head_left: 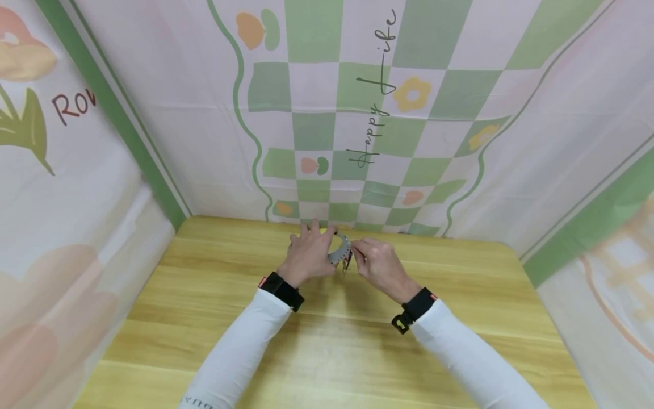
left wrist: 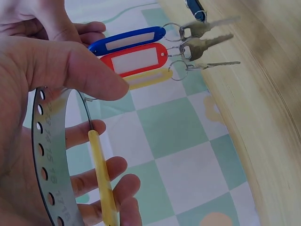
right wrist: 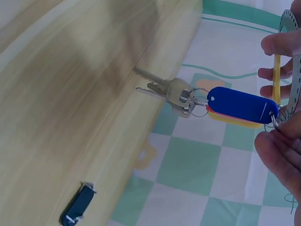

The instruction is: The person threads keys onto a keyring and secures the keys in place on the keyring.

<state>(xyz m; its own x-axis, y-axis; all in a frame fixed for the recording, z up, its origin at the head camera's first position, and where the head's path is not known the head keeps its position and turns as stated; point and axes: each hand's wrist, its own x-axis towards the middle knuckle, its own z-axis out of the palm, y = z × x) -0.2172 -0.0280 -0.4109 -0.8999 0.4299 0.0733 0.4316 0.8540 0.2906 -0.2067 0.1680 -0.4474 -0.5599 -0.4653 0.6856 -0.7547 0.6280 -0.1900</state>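
Observation:
My left hand (head_left: 308, 254) grips a grey metal key hoop (head_left: 338, 250) with numbered holes along its band. A yellow sleeve (left wrist: 101, 176) on a wire crosses the hoop's opening, in front of the left fingers. At the hoop's right edge, my right hand (head_left: 379, 266) pinches small wire rings (right wrist: 275, 123) between thumb and forefinger. From there extend a blue key tag (right wrist: 242, 104), a red tag (left wrist: 135, 60) and a yellow tag (left wrist: 150, 79). Metal keys (right wrist: 178, 93) hang on the tags' far ends.
A small dark object with metal ends (right wrist: 77, 205) lies on the wooden table (head_left: 327, 352). Behind the table's far edge hangs a green-and-white checked cloth (head_left: 357, 130). Printed cloth also covers both sides.

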